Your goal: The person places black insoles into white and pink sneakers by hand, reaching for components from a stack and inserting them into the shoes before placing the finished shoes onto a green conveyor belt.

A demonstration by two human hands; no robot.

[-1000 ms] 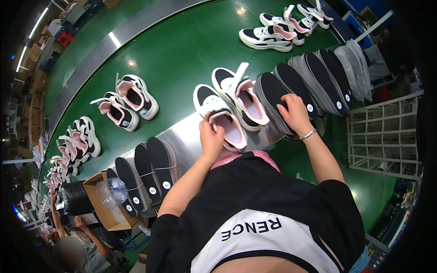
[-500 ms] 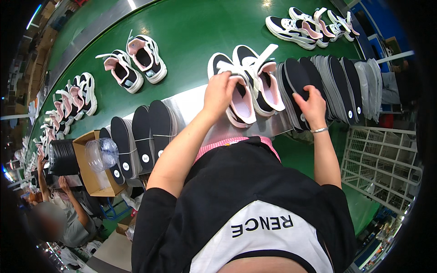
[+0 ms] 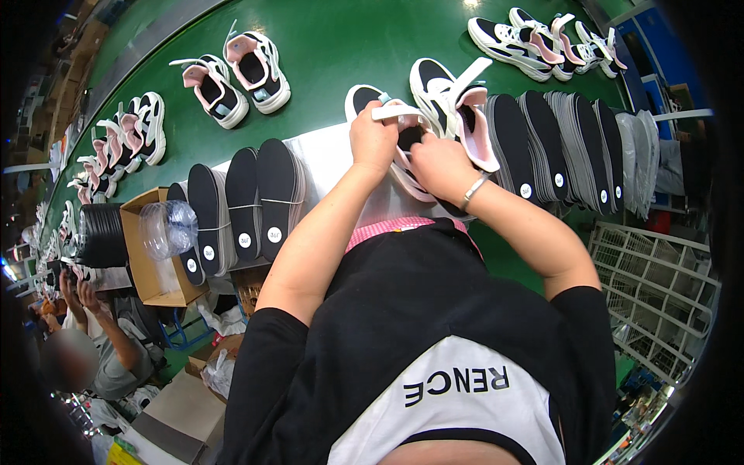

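Observation:
A black, white and pink sneaker (image 3: 364, 96) stands in front of me, its heel toward me. My left hand (image 3: 372, 141) is closed on its upper by the white strap at the opening. My right hand (image 3: 445, 166) reaches into the same opening, its fingers closed on a black insole (image 3: 450, 208); the hand hides most of the insole. Against this shoe on the right stands its mate (image 3: 439, 82), strap raised and pink lining showing. Right beside it, a row of black insoles (image 3: 508, 143) stands in grey-edged stacks.
Left of me are more banded insole stacks (image 3: 280, 190) and a cardboard box (image 3: 155, 279) with clear plastic. More sneakers (image 3: 258, 71) stand on the green table (image 3: 341, 39). A white wire rack (image 3: 651, 294) is at right. Another person (image 3: 116, 356) works at far left.
My right hand has come left from the insole stacks to the shoe's opening, bringing an insole. My left hand stays on the shoe. The view has shifted slightly.

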